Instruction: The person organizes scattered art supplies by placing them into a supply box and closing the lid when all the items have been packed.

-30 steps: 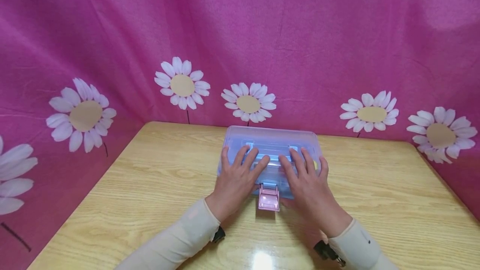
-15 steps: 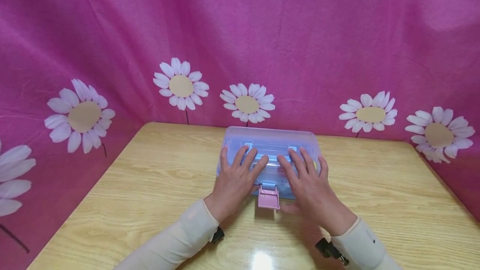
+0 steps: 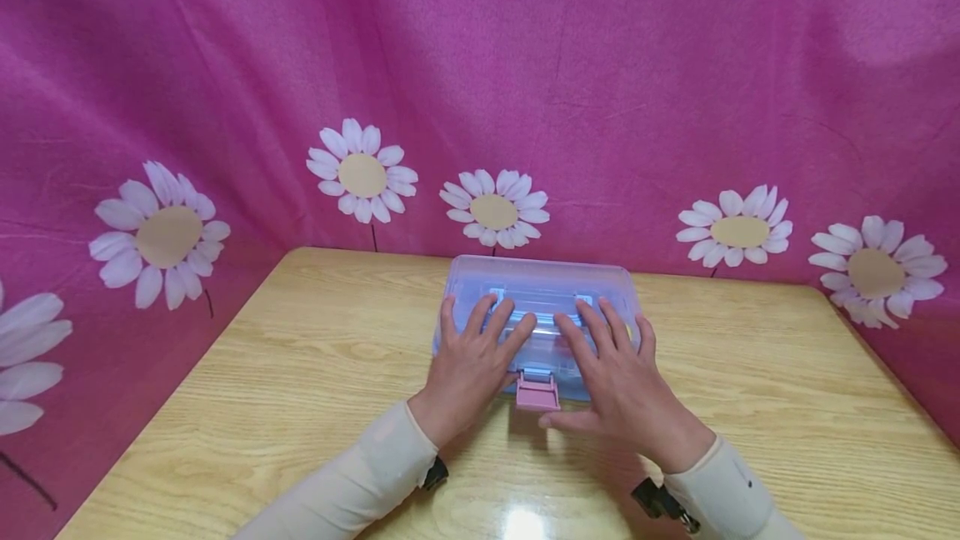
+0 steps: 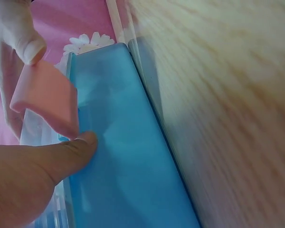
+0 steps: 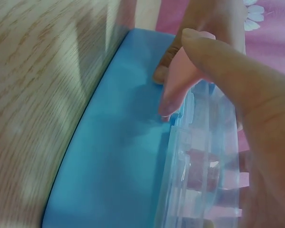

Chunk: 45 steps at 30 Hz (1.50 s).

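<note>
A plastic box (image 3: pixel 540 280) with a clear lid (image 5: pixel 199 171) and a blue base (image 4: pixel 118 142) sits at the back middle of the wooden table. From its front sticks out a pink latch (image 3: pixel 537 396), swung away from the blue wall. My left hand (image 3: pixel 468 365) rests spread fingers on the lid's left half; in the left wrist view its thumb touches the front wall beside the latch's root. Across the lid's right half lie the fingers of my right hand (image 3: pixel 626 377). Its thumb (image 5: pixel 213 54) touches the latch's outer edge. The box's contents are mostly hidden.
The wooden table (image 3: pixel 315 340) extends left and right of the box. A magenta curtain (image 3: pixel 600 90) printed with white daisies hangs behind the box and along both sides. Black straps (image 3: pixel 656 500) are at the wrists.
My right thumb has moved out from the box front to the latch's outer edge. The latch's outer edge has risen slightly. My left hand has stayed nearly still.
</note>
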{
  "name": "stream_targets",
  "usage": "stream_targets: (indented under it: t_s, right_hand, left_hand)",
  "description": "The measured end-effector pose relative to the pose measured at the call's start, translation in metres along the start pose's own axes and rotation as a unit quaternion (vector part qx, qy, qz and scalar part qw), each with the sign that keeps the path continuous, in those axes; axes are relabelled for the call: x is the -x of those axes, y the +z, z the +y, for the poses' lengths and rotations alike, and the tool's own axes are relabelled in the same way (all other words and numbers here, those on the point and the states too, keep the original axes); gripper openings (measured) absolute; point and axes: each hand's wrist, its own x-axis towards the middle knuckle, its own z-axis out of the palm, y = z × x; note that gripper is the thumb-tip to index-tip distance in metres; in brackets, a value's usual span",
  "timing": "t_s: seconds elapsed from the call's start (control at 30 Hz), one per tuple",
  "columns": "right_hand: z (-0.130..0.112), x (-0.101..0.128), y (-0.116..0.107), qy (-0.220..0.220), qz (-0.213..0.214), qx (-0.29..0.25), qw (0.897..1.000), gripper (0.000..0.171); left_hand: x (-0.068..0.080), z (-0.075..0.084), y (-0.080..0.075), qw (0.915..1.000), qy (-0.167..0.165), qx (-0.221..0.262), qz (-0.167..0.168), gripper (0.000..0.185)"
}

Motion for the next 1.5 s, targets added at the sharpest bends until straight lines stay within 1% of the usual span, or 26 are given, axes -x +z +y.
stream_targets:
  t_s: [0.2, 0.4, 0.67, 0.9, 1.2, 1.33, 1.5]
  right_hand:
    - [-0.0004, -0.0001, 0.0011, 0.0, 0.015, 0.002, 1.0, 0.105]
    - [-0.0005, 0.0, 0.0023, -0.002, 0.026, 0.009, 1.0, 0.098]
    - [-0.001, -0.0011, 0.0021, 0.006, 0.022, 0.016, 1.0, 0.092]
    - [-0.002, -0.0022, 0.0025, 0.003, 0.029, 0.019, 0.999, 0.088]
    - [-0.003, -0.0027, 0.0034, 0.007, 0.031, 0.034, 0.999, 0.085]
    - [-0.0033, -0.0031, 0.004, 0.014, 0.026, 0.038, 0.999, 0.084]
    - [-0.0035, -0.0032, 0.0058, 0.018, 0.029, 0.04, 0.999, 0.082]
  left_hand:
    - [0.0003, 0.0006, 0.0014, 1.0, -0.004, 0.002, 0.006, 0.085]
    - [0.0003, 0.0017, 0.0035, 0.9997, -0.01, 0.007, 0.021, 0.087]
    - [-0.0001, 0.0016, 0.0037, 0.9994, -0.007, 0.002, 0.033, 0.089]
    - [0.0001, 0.0009, 0.0038, 0.9994, -0.007, 0.012, 0.03, 0.09]
    - [0.0004, 0.002, 0.0044, 0.9992, -0.01, 0.001, 0.038, 0.089]
    - [0.0009, 0.0022, 0.0032, 0.9997, -0.008, 0.009, 0.023, 0.089]
    - [0.0013, 0.0028, 0.0024, 0.9997, -0.007, 0.011, 0.02, 0.088]
